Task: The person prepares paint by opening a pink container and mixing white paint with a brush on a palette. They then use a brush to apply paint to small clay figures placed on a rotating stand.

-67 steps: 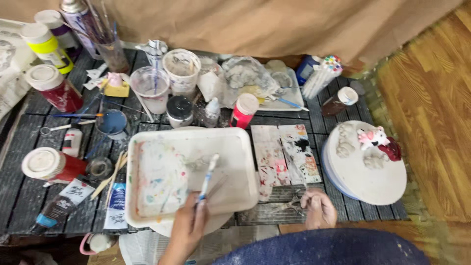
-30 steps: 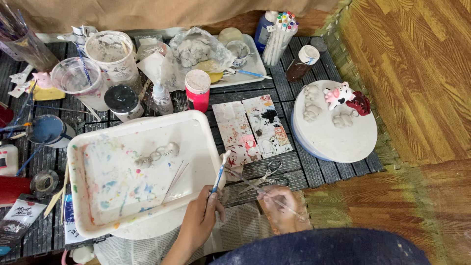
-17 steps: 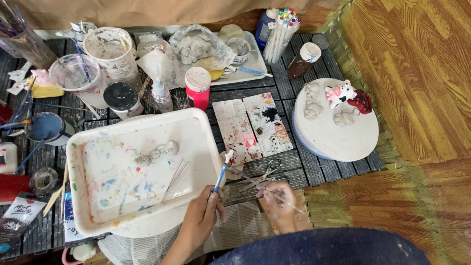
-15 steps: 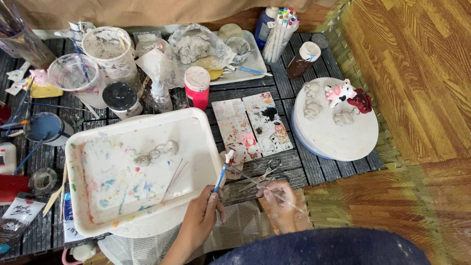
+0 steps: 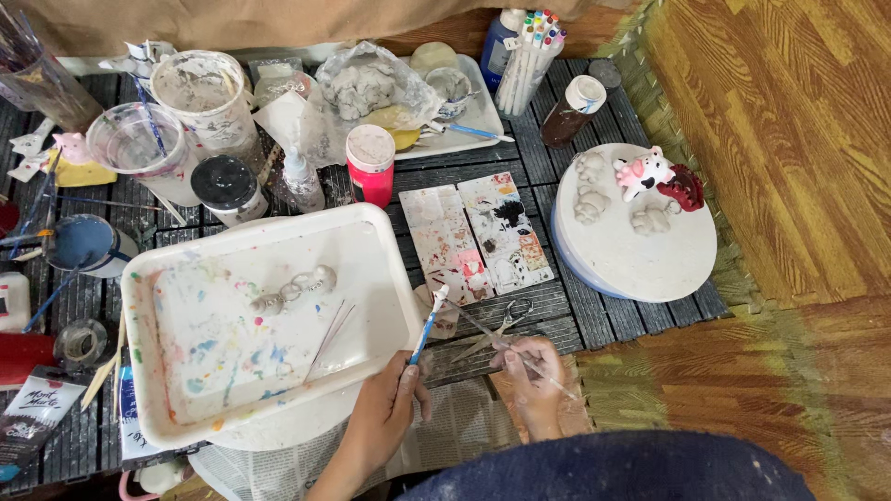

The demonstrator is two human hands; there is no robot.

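Nearest us, our left hand (image 5: 385, 417) is closed around a blue-handled brush (image 5: 428, 325), its tip beside the white tray (image 5: 371, 241). Our right hand (image 5: 534, 371) pinches a thin tool (image 5: 492, 339) over the scissors (image 5: 497, 329). The paint-speckled tray holds small grey clay figures (image 5: 292, 289). Farther off, on the worktop (image 5: 548, 121), a smeared tub (image 5: 200, 88) stands beside a clear cup (image 5: 139, 139), and a bag (image 5: 371, 88) holds grey clay.

At the table's (image 5: 594, 306) left front corner you have a black paint tube (image 5: 37, 417) with a white label, lying flat. Near the back edge stands a red bottle (image 5: 369, 167), white-capped. At the back right, a brown bottle (image 5: 571, 111), white cap, beside a blue bottle (image 5: 498, 42).
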